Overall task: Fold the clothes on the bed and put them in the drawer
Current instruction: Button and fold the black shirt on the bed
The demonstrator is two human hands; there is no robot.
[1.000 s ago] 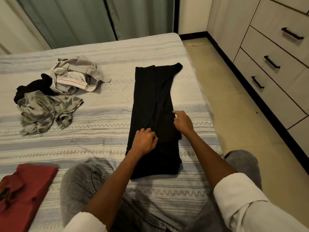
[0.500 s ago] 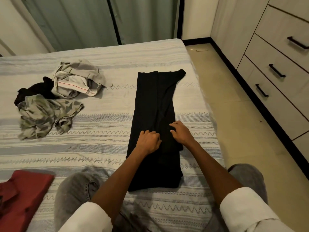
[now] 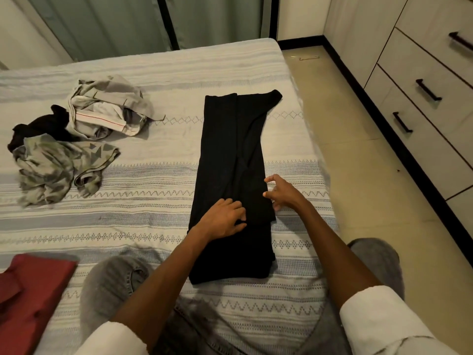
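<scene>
A black garment (image 3: 230,155) lies folded into a long strip on the bed (image 3: 158,190), running away from me. My left hand (image 3: 222,219) rests on its lower middle with fingers spread over the cloth. My right hand (image 3: 280,192) is at the strip's right edge, fingers loosely spread, touching or just above the fabric. A pile of unfolded clothes lies at the left: a grey-white piece (image 3: 107,108), a camouflage-patterned piece (image 3: 58,167) and a black piece (image 3: 41,124). A folded red garment (image 3: 30,298) sits at the near left. Closed drawers (image 3: 419,103) line the right wall.
My knees in grey jeans (image 3: 115,285) rest on the bed's near edge. Tiled floor (image 3: 358,155) runs between the bed and the drawer unit. Green curtains (image 3: 128,21) hang behind the bed. A thin wire-like object (image 3: 308,57) lies on the floor at the far corner.
My right hand moved from the garment's middle out to its right edge and opened its fingers. My left hand uncurled and flattened on the cloth. The view shifted slightly.
</scene>
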